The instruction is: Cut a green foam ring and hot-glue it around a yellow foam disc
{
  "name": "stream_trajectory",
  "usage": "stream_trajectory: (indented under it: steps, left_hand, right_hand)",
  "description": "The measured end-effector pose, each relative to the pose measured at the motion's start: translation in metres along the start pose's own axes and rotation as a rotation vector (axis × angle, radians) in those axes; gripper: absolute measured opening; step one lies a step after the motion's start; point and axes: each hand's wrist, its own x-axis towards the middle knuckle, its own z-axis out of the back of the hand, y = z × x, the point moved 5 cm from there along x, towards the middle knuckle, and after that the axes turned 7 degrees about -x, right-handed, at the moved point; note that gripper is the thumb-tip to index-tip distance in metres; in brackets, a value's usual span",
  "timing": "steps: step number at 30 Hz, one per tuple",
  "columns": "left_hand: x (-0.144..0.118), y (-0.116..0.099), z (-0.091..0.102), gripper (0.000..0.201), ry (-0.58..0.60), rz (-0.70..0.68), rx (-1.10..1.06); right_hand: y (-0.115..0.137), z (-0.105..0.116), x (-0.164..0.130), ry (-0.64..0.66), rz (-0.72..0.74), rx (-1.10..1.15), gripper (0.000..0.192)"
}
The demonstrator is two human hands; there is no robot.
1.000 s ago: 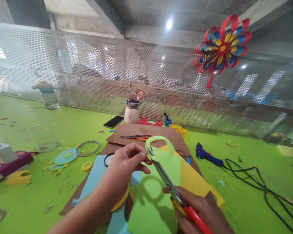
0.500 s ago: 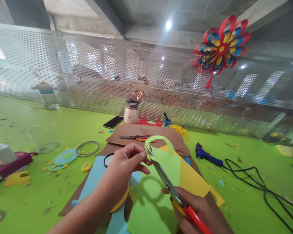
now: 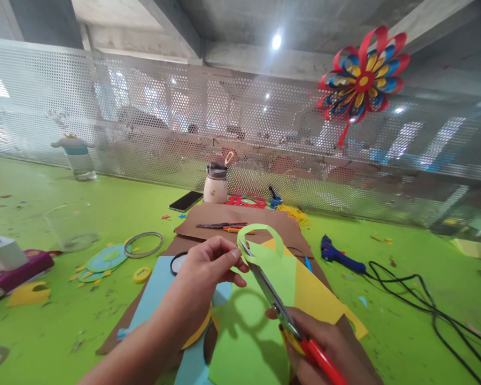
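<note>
Green paper sheet [image 3: 260, 299] held above bench [image 3: 44, 326], over yellow sheet [image 3: 320, 299] and brown card [image 3: 232, 214]. Left hand [image 3: 208, 272] pinches its cut loop strip [image 3: 260, 235] at upper left. Right hand [image 3: 328, 347], lower right, grips red-handled scissors [image 3: 272, 294]; blades lie across the sheet, tips at the strip.

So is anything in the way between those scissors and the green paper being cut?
Nothing visible. The scissors, held in the right hand, already have their blades against the green paper, near its curled strip. The left hand pinches the paper's edge beside the blade tips, clear of them.
</note>
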Motion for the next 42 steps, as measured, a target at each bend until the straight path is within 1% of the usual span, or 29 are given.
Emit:
stream_trajectory:
  steps: [5,8,12,17,21,25,29,34,38,42]
  left_hand:
    - [0.0,-0.001,-0.002,0.013,0.006,0.003,-0.004]
    - [0.0,-0.002,-0.002,0.013,0.005,-0.003,-0.011]
    - [0.0,-0.002,-0.002,0.014,0.011,-0.005,-0.01]
    - [0.0,0.0,-0.001,0.014,0.015,0.006,-0.008]
    - [-0.001,0.0,-0.001,0.014,0.018,0.005,-0.012]
    - [0.0,-0.001,-0.001,0.014,0.022,0.001,-0.006]
    - [0.001,0.0,0.0,0.015,0.032,-0.004,0.005]
    - [0.0,0.001,0.001,0.015,0.031,-0.01,0.041]
    - [0.0,0.001,0.0,0.016,0.031,-0.007,0.054]
    - [0.0,0.0,0.0,0.015,0.04,-0.017,0.062]
  right_hand:
    - [0.0,-0.001,0.001,-0.035,0.035,0.044,0.036]
    - [0.001,0.0,0.001,-0.031,0.027,0.056,0.034]
    - [0.003,0.001,0.001,-0.034,0.069,0.088,0.034]
    - [0.002,0.001,0.002,-0.052,0.036,0.043,0.031]
    - [0.006,-0.001,0.004,-0.025,0.07,0.037,0.029]
    - [0.0,-0.001,0.005,-0.087,0.086,0.037,0.029]
    - [-0.007,-0.002,0.005,-0.118,0.093,0.063,0.032]
    - [0.0,0.0,0.004,-0.09,0.057,0.034,0.032]
    - [0.007,0.003,0.004,-0.075,0.044,-0.002,0.035]
    - [0.008,0.002,0.005,-0.048,0.055,0.016,0.027]
